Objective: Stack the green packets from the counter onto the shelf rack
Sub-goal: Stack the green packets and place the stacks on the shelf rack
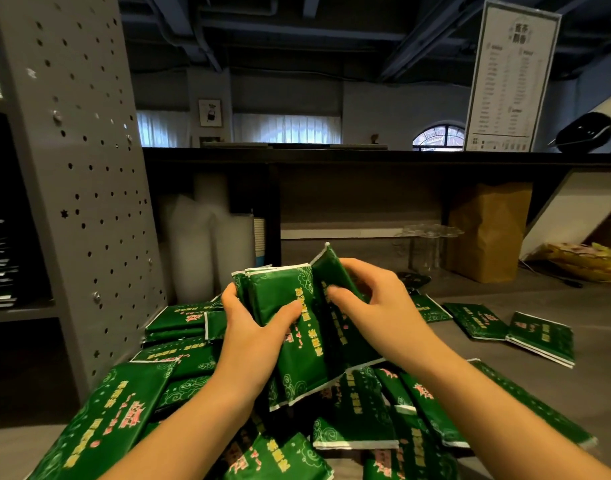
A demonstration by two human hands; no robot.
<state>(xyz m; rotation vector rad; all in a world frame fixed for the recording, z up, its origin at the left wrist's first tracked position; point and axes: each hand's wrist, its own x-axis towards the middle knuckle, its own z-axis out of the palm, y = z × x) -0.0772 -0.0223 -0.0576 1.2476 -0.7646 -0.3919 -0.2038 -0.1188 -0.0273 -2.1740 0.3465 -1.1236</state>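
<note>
Evidently early: the left hand (pixel 252 327) and right hand (pixel 377 303) both curl round a bundle of green packets (pixel 290 327) above the counter (pixel 505 344), where a large heap (pixel 359 417) lies loose. The shelf rack (pixel 82 168) stands left, its contents unclear.

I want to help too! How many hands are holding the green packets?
2. The left hand grips the left side of the upright bundle of glossy green packets; the right hand grips its right side.
</note>
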